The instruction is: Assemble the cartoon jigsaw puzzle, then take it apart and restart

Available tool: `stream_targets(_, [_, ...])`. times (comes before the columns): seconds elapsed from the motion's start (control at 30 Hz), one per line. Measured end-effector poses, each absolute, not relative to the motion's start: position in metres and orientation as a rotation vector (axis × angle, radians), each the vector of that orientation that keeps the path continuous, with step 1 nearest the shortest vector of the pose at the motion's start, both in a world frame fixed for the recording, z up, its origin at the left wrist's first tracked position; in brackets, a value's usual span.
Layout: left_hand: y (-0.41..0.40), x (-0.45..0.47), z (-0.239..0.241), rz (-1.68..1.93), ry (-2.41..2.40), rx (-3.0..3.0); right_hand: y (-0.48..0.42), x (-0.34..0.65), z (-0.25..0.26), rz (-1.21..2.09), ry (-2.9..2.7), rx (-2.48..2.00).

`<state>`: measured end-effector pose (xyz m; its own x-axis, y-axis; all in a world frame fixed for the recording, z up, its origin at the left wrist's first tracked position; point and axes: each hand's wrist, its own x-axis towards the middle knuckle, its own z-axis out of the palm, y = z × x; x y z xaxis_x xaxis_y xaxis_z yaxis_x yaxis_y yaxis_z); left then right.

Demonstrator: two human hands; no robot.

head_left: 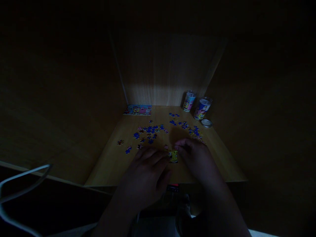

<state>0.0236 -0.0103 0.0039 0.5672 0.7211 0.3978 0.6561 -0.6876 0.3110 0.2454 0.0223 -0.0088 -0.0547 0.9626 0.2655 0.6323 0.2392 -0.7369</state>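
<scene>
A small joined patch of yellow jigsaw puzzle lies near the front of the wooden tabletop. My left hand rests at its left side, fingers stretched over the edge of the patch and holding nothing I can see. Just above the patch, my right hand pinches a small puzzle piece between thumb and forefinger; dim light and the fingers hide most of it. A pinkish piece sits close by, between the two hands. Beyond them spreads a loose group of puzzle pieces, many with their blue backs up.
More loose pieces lie to the right. Two cartoon-printed cans stand at the back right beside a round lid. A cartoon picture strip lies at the back left. Wooden panels enclose the tabletop. A white cable hangs at left.
</scene>
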Motion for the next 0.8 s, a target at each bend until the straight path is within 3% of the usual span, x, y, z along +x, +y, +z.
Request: stream_targets(0.8, [-0.0112,0.0225,0.0046,0.718,1.167,2.661,0.0237,0.2374,-0.0079,0.328,-1.89,-1.513])
